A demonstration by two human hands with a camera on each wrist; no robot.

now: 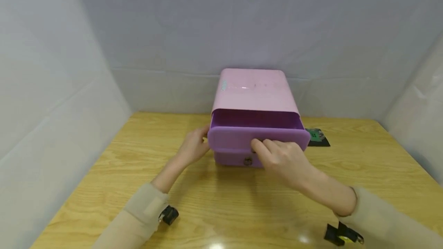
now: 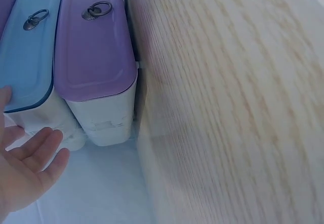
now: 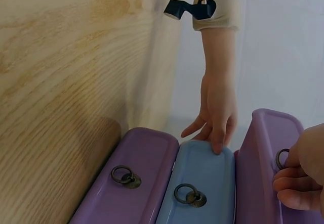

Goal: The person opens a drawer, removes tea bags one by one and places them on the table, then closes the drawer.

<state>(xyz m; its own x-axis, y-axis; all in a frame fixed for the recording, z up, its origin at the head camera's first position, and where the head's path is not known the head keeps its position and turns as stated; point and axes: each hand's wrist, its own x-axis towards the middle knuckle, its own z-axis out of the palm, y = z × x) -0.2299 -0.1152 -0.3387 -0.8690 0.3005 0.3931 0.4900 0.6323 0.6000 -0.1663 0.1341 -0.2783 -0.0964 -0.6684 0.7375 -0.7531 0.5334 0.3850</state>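
A pink cabinet (image 1: 256, 91) stands on the table with three stacked drawers. Its top purple drawer (image 1: 230, 139) is pulled partway out, showing the dark inside. At that drawer's front, my right hand (image 1: 285, 160) pinches the metal ring pull (image 3: 281, 158) with curled fingers. My left hand (image 1: 194, 147) is at the cabinet's left side, fingers loosely extended, with a fingertip on the end of the blue middle drawer (image 3: 205, 163). Below that, the purple bottom drawer (image 2: 96, 47) sits closed, its ring pull (image 2: 98, 10) hanging free.
A green and black flat item (image 1: 316, 136) lies on the wooden table (image 1: 138, 156) behind the cabinet's right side. White sheeting (image 1: 166, 34) hangs behind and at both sides. Black camera mounts (image 1: 169, 214) stick out from both sleeves.
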